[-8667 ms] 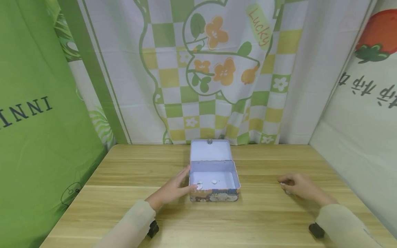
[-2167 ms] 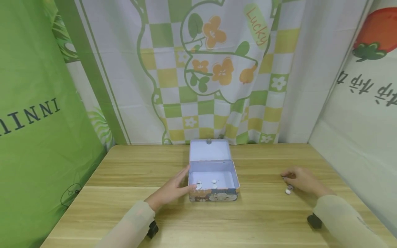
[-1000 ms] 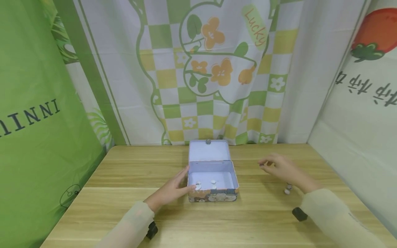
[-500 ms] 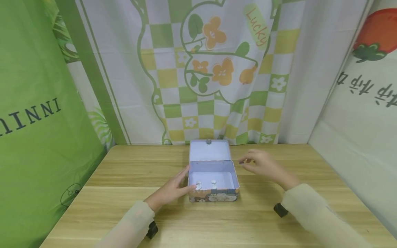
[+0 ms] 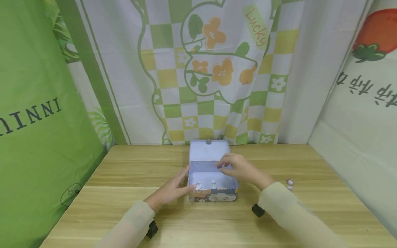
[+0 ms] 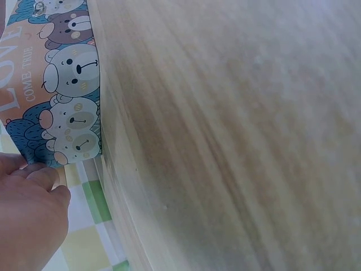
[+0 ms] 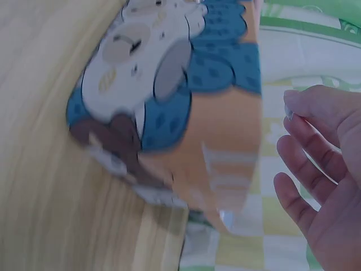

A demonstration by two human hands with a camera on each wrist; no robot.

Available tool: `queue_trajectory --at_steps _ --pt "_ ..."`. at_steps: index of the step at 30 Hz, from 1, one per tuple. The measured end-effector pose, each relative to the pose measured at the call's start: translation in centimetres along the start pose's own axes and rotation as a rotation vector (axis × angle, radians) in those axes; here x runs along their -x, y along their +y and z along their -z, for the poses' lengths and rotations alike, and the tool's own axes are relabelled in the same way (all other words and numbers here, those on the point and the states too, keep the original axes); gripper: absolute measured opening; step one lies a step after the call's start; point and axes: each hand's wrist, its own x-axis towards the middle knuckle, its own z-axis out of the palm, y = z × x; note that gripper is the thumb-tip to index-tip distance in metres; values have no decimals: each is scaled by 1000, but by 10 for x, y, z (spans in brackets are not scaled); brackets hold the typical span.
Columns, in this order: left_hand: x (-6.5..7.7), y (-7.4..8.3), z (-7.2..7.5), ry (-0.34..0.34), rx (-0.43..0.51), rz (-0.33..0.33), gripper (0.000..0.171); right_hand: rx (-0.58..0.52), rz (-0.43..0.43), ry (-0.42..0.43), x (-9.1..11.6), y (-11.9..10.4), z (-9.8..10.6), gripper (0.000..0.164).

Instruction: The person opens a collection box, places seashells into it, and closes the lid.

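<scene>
A hinged tin box [image 5: 214, 197] with printed bears stands on the table, its lid [image 5: 208, 150] up at the back. My left hand [image 5: 169, 191] rests against its left side, fingers long and spread, thumb at the front rim. Several small whitish, roundish pieces [image 5: 213, 182] lie on the box floor, mostly toward the front. Over the right part of the box, my right hand [image 5: 240, 168] pinches a small piece [image 7: 290, 116] between thumb and index finger; its other fingers are loosely bent. Most of that piece is hidden by the fingertips.
On the wooden table [image 5: 139, 217], two small round pieces [image 5: 289, 182] lie close together right of the box. A patterned curtain [image 5: 221, 113] hangs behind the table's back edge, with a green cloth [image 5: 40, 165] at the left and a white cloth [image 5: 356, 127] at the right.
From the loose pieces at the right, my right hand has carried a small piece left to above the box. Earlier, another piece appeared near the box's front. The left hand has stayed in place.
</scene>
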Motion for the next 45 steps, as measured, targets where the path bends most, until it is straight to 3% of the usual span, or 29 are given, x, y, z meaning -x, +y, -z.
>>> queue_trajectory --at_steps 8,25,32,45 --pt "-2 -2 0 7 -3 -21 89 -42 1 -21 -12 -9 -20 18" --pt "-3 -2 0 3 -22 -22 86 -51 -58 -83 -19 -3 -48 20" --pt "-1 -2 0 -6 6 -10 89 -33 -87 -88 -19 -3 -49 21" --pt "0 0 0 14 5 -2 89 4 -43 -59 -10 1 -35 20"
